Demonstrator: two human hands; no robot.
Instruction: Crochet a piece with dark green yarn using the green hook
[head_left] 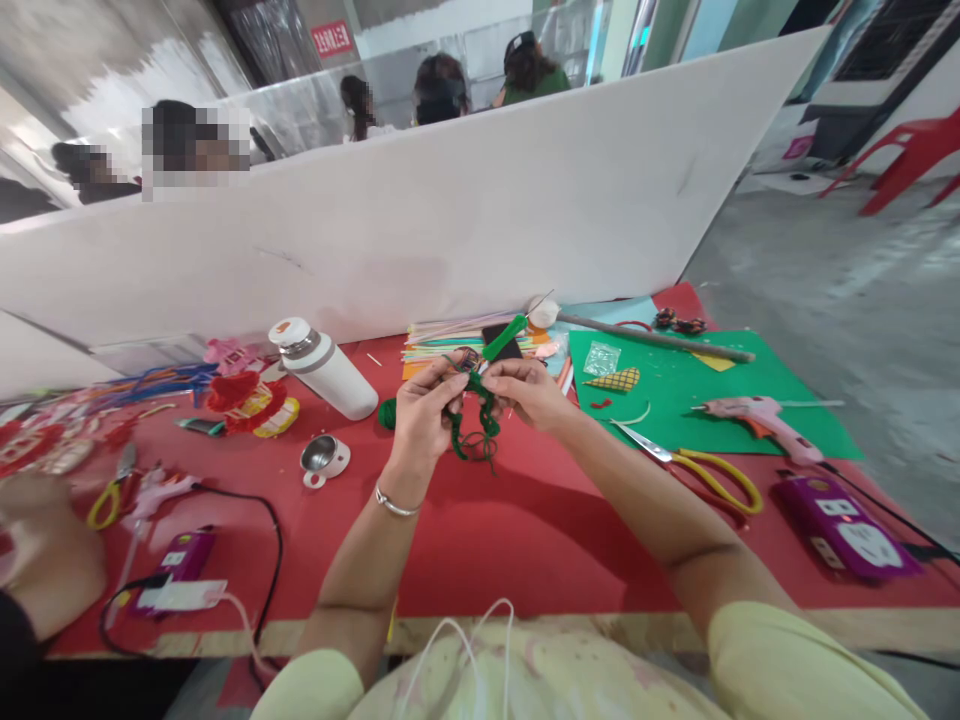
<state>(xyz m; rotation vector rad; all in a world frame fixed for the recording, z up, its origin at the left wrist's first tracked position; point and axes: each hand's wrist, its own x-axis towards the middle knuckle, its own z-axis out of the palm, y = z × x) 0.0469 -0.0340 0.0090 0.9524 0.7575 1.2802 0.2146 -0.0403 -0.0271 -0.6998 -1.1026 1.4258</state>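
My left hand (pixel 426 408) and my right hand (pixel 531 392) meet above the red tabletop, thumbs and fingers pinched on dark green yarn (pixel 486 412). The yarn looks braided or crocheted, and loose ends hang below my fingers. Just behind the fingertips, a green-handled tool (pixel 507 338) with a thin metal shaft slants up to the right. I cannot tell whether a hand grips it or it rests there. A ball of green yarn (pixel 387 414) lies left of my left hand, partly hidden by it.
A white bottle (pixel 330 372) and its metal-lined cup (pixel 324 458) stand left. On the right are scissors (pixel 694 468), a pink glue gun (pixel 765 418) and a purple power strip (pixel 846 528). A white partition (pixel 480 200) rises behind. Another person's arm (pixel 52 550) reaches in at left.
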